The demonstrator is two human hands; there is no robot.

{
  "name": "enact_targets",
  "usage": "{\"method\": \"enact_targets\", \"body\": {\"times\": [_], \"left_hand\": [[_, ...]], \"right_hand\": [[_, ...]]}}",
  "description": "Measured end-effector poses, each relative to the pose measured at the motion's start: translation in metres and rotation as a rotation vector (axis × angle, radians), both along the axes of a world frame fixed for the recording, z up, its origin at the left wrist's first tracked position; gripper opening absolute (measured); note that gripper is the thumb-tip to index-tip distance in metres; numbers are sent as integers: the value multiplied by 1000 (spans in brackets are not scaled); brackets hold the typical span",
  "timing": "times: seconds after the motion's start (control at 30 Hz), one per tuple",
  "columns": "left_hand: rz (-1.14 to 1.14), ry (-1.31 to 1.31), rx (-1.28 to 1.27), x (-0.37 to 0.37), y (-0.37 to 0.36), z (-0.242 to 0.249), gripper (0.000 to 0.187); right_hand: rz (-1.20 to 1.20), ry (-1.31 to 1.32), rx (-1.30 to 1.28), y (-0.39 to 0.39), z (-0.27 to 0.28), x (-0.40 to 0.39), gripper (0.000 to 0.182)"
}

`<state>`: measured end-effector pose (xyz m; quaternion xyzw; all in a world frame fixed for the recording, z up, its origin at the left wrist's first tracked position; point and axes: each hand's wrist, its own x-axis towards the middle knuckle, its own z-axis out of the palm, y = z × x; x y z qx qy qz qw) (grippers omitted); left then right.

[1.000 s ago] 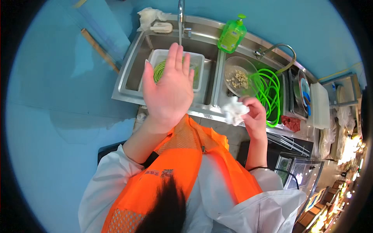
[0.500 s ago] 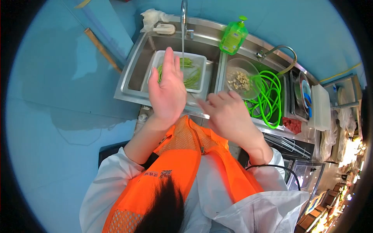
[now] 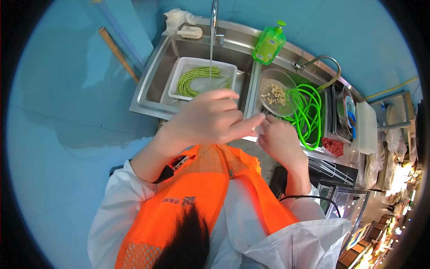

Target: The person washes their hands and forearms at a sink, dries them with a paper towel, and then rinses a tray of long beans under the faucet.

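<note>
My left hand (image 3: pixel 207 117) is in front of the left sink basin, its fingers curled and its thumb and forefinger reaching to my right hand (image 3: pixel 281 138). The fingertips of both hands meet, pinched together. A small whitish thing (image 3: pixel 258 131) shows between them, too small to name. Beyond my left hand, a white tray (image 3: pixel 174 85) in the basin holds long green beans (image 3: pixel 188 80), with water (image 3: pixel 211 54) running down onto it from the tap (image 3: pixel 214 13).
A green soap bottle (image 3: pixel 268 44) stands on the sink's divider. A clear bowl (image 3: pixel 278 78) with pale pieces and a bright green hose (image 3: pixel 309 112) lie in the right basin. Metal trays (image 3: pixel 339 110), a red cloth (image 3: pixel 333 146) and a white board (image 3: pixel 365 127) are farther right.
My left hand has turned from open and upright to curled and come down and right to my right hand. My right hand has moved slightly right and down. More of the beans shows.
</note>
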<state>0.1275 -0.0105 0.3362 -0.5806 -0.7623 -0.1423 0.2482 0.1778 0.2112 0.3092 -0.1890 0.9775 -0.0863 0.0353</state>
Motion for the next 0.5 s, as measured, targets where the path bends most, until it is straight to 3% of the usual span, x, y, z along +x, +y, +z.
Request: {"method": "enact_targets", "body": {"times": [0.07, 0.17, 0.27, 0.37, 0.5], "left_hand": [[26, 17, -44, 2, 7, 11, 25], [64, -89, 289, -4, 23, -1, 26], [47, 64, 90, -3, 16, 5, 20], [20, 50, -179, -3, 12, 10, 11], [-116, 43, -236, 2, 14, 24, 14]], "right_hand": [[-10, -70, -6, 6, -14, 3, 40], [-62, -143, -33, 11, -19, 9, 38], [-147, -139, -112, 17, -24, 17, 36], [-177, -137, -148, 26, -32, 23, 36], [-197, -191, -157, 32, -37, 26, 36]]}}
